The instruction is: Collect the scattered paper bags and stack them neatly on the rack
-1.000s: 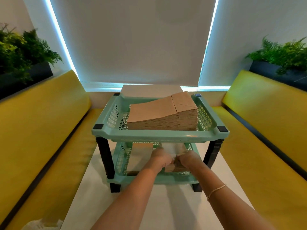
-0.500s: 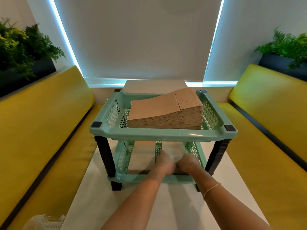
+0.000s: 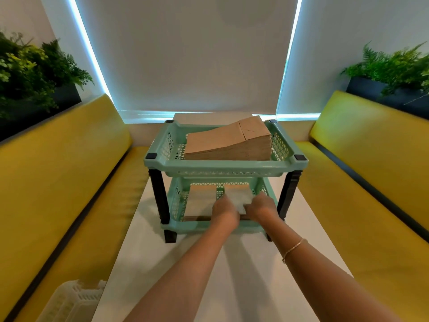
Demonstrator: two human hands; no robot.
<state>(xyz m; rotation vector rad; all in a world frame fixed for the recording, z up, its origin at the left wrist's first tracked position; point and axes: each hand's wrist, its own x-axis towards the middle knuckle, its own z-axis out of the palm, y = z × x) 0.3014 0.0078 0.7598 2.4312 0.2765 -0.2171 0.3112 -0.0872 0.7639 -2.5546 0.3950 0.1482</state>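
Both hands reach into the lower tier of the mint-green two-tier rack (image 3: 222, 169), side by side at its front opening. Seen from behind and blurred, the left hand (image 3: 224, 210) and the right hand (image 3: 260, 207) show mostly their backs; the fingers point away from the camera into the tier and are largely hidden, so whether they pinch, press or lie flat cannot be told. Between and just beyond the hands sits a pale, whitish sheet-like shape (image 3: 238, 199), too smeared to name with confidence; it may be a paper bag lying in the lower tier. A dark brown strip (image 3: 193, 218) along the lower tier's front edge is also hard to identify. A thin bracelet (image 3: 293, 248) circles the right wrist.

On the upper tier a tall stack of brown paper bags (image 3: 228, 142) lies flat, thicker at its right end so the top slopes down to the left. The rack's black legs stand on a white table (image 3: 176, 270), whose far end is hidden behind the rack. Yellow benches (image 3: 58, 173) flank the table on both sides, with green plants (image 3: 34, 68) in dark planters behind them. At the bottom left a white perforated plastic object (image 3: 74, 298) is cut off by the frame edge and blurred.
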